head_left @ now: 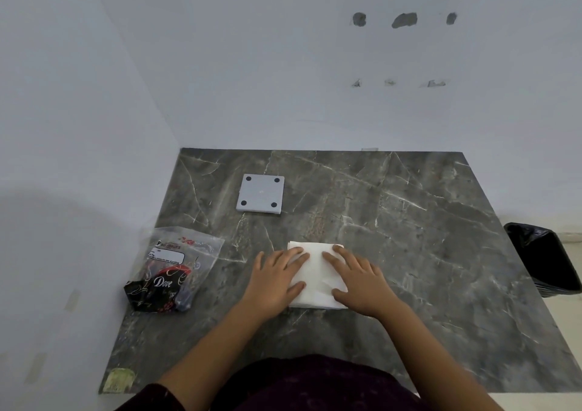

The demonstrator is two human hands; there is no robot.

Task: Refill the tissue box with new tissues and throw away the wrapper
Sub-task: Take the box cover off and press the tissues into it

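Left hand [277,280]: flat on tissue stack [316,276], fingers spread.
Right hand [356,280]: likewise.
Wrapper [171,268]: countertop's [409,237] left edge.

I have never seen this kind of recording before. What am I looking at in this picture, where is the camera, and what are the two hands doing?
There is no machine here. A person wears a wide-angle camera on the head, so the one picture looks forward and down at their own arms.

The left hand and the right hand lie flat and open on a white stack of tissues, one on each side. They press on it; nothing is lifted.

The stack rests on a dark marble table. To the left lies a plastic wrapper with "Dove" printed on it. Farther back is a grey square piece with four dark round pads, perhaps the underside of the tissue box. A black bin stands to the right, beside the table.
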